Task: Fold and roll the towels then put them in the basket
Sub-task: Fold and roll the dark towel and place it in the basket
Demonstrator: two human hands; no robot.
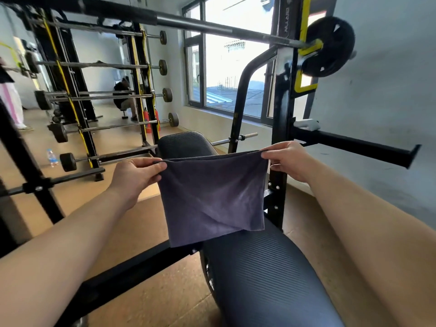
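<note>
Grey-purple towel hangs in air, doubled over, top edges aligned, lower edge slanting. It hangs over mid-length of black ribbed bench pad; contact with pad unclear. Left hand pinches top left corner between thumb and curled fingers. Right hand pinches top right corner same way. Both forearms bare, stretched forward, well apart, top edge taut between hands. Barbell rests on rack overhead. Water bottle stands on floor, far left.

Folded towel between both hands
</note>
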